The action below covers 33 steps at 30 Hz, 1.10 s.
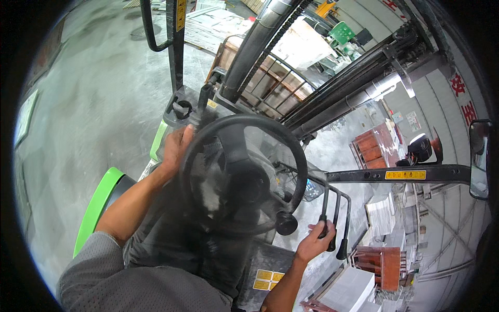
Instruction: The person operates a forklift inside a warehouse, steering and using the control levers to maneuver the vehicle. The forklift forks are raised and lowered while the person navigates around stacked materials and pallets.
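Note:
I sit behind a forklift's black steering wheel (301, 156), which has a round spinner knob (286, 223) at its lower right. My left hand (178, 146) is closed just left of the wheel's rim, below a cup holder (182, 108); its fingers are partly hidden, and what they hold cannot be made out. A black upright lever (205, 98) rises on the dash beyond that hand. To the right of the wheel, my right hand (313, 243) grips the black handle of a control lever (324, 210). Further levers (342, 249) stand right beside it.
Ahead rise the mast (260, 47) and a black load guard (278, 83), with a wooden crate (234, 57) beyond. A cab post (176, 47) stands at left, another (374, 176) at right with a mirror (479, 158). Red-brown crates (382, 268) and white stacks (345, 291) sit rightward.

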### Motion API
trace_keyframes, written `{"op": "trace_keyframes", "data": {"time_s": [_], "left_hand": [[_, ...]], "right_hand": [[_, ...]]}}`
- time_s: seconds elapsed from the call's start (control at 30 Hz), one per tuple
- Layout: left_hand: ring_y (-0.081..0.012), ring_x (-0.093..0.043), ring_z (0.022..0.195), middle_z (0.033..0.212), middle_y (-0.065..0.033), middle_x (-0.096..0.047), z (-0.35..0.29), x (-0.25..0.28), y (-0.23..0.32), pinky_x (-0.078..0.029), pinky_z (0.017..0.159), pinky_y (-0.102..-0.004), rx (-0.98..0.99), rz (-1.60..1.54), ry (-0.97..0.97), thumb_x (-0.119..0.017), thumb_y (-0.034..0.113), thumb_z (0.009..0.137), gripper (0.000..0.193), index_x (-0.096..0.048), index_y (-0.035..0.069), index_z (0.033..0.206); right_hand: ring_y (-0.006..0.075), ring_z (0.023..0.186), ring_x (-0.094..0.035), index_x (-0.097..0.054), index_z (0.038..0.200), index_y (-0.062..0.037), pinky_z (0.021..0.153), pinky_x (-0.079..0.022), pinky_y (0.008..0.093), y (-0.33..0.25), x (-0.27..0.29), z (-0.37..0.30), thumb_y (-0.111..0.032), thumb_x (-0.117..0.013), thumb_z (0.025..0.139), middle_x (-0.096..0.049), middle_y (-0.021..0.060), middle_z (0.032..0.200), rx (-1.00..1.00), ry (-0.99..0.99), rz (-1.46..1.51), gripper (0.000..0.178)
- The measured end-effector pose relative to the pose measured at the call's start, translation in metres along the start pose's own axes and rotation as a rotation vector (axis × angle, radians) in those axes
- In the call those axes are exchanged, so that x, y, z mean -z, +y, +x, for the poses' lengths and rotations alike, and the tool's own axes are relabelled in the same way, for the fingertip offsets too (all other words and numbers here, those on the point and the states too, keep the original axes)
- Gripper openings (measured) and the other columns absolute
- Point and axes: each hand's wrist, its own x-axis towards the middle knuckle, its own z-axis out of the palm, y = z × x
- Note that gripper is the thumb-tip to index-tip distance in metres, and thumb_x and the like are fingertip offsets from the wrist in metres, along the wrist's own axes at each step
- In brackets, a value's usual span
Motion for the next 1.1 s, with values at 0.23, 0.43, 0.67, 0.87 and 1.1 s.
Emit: {"op": "trace_keyframes", "data": {"time_s": [0.23,0.43,0.67,0.87,1.1], "left_hand": [[-0.0151,-0.053,0.074,0.076,-0.0102,-0.064,0.007,0.003,-0.001,-0.047,0.071,-0.0359,0.024,-0.037,-0.02,-0.047,0.041,0.103,0.052,-0.064,-0.006,0.088],[-0.0088,-0.049,0.072,0.077,0.0006,-0.058,0.019,0.007,-0.004,-0.044,0.064,-0.0288,0.001,-0.225,-0.054,-0.051,0.033,0.104,0.043,-0.064,-0.002,0.083],[-0.0069,-0.047,0.067,0.072,0.0019,-0.056,0.024,0.005,-0.005,-0.041,0.06,-0.0254,0.042,-0.223,-0.019,-0.052,0.036,0.103,0.043,-0.064,0.001,0.081],[-0.0075,-0.046,0.066,0.072,0.0023,-0.054,0.022,0.005,0.003,-0.041,0.058,-0.0268,0.028,-0.24,-0.012,-0.051,0.035,0.104,0.043,-0.062,0.001,0.08],[-0.0132,-0.048,0.071,0.074,-0.0043,-0.057,0.015,0.002,-0.006,-0.044,0.066,-0.033,0.043,-0.113,0.0,-0.049,0.037,0.104,0.048,-0.06,-0.004,0.081]], "right_hand": [[0.0212,0.089,-0.056,-0.052,0.13,-0.0001,0.079,-0.045,0.0337,0.03,0.048,-0.042,-0.009,-0.055,0.092,-0.059,0.0158,0.118,0.004,0.242,-0.11,0.039],[0.0134,0.061,-0.056,-0.051,0.123,0.0021,0.053,-0.045,0.0268,0.034,0.019,0.01,-0.023,-0.057,0.099,-0.062,0.0102,0.082,-0.114,0.095,0.187,0.035],[0.0181,0.054,-0.057,-0.055,0.112,0.0035,0.056,-0.046,0.0331,0.009,0.0,0.063,-0.027,-0.059,0.097,-0.062,0.0121,0.076,-0.047,0.15,0.046,0.034],[0.014,0.047,-0.052,-0.054,0.107,0.0048,0.047,-0.042,0.0297,-0.001,0.0,0.073,-0.031,-0.057,0.101,-0.055,0.0082,0.064,0.1,0.161,-0.004,0.037],[0.0203,0.052,-0.061,-0.055,0.109,0.0014,0.052,-0.047,0.0339,0.005,0.011,0.083,-0.039,-0.056,0.099,-0.061,0.012,0.069,0.035,0.131,-0.075,0.042]]}}
